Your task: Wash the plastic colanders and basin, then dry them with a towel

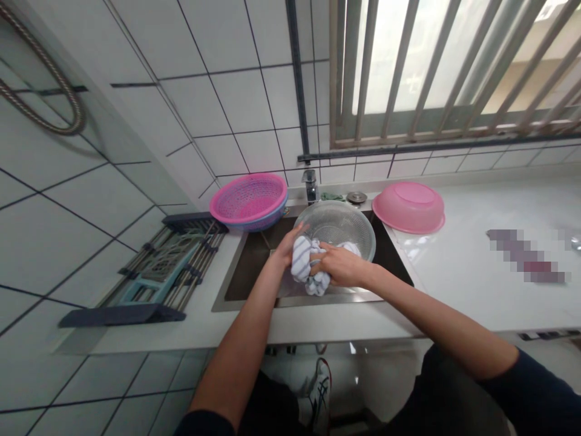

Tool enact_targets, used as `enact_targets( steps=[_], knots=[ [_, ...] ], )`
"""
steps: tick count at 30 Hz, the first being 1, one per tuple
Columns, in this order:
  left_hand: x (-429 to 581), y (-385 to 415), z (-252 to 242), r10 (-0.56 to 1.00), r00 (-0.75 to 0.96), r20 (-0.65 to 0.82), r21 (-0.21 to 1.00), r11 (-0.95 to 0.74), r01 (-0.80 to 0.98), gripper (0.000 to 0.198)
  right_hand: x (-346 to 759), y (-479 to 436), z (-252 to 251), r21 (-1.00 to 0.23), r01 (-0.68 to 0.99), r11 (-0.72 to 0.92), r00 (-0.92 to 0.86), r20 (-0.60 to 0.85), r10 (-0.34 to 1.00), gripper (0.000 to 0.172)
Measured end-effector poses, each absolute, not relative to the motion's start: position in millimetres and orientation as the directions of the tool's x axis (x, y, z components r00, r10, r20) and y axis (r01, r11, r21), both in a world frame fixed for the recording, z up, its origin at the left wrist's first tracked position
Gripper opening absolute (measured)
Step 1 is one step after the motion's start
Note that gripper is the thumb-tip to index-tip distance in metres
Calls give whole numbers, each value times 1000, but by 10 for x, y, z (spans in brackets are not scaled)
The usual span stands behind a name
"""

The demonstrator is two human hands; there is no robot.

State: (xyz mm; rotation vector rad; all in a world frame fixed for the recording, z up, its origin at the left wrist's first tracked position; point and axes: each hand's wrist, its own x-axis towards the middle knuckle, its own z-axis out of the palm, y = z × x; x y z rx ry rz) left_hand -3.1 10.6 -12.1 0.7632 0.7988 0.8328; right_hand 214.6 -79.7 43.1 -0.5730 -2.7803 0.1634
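A striped cloth [305,264] is gripped over the sink [247,266] by both hands, the left hand [290,242] on its left side and the right hand [338,264] closed around its right. A clear bowl [338,225] is seen just behind. A pink basket [249,198] is set at far left, a pink basin [409,206] upturned at right.

Much of the striped cloth [305,264] is covered by the right hand [341,266] closed over it, and the left hand [290,242] behind it shows only in part. The sink [254,266] floor beneath both hands is out of sight. Right of the hands, something on the tabletop [454,284] is blurred beyond telling. The hose [45,91] far left runs off the frame.
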Motion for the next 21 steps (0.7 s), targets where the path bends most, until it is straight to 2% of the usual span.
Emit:
enact_targets(
  steps=[3,5,7,10,14,16,19,21],
  knots=[
    [-78,149,-97,824,410,-390,798,525,-297,81,2495,-803,384,-231,389,892,-886,171,431,33],
    [-109,155,-86,798,422,-432,783,563,-263,88,2777,-796,369,-255,493,832,-844,93,529,32],
    [-113,147,-74,785,425,-450,781,577,-239,89,3031,-775,395,-262,630,731,-742,74,666,33],
    [-50,121,-54,811,385,-440,798,550,-246,83,3203,-709,489,-232,789,569,-544,169,822,36],
    [83,82,-60,824,410,-391,807,522,-277,69,2869,-560,536,-241,871,428,-351,305,885,31],
    [116,73,-85,820,453,-351,805,511,-302,62,2549,-462,479,-310,848,430,-377,218,900,26],
    [101,81,-136,838,441,-321,823,477,-307,54,2122,-291,318,-437,724,533,-573,48,818,26],
    [77,99,-170,856,411,-314,844,450,-293,49,1963,-168,185,-492,681,542,-596,56,801,26]
  ],
)
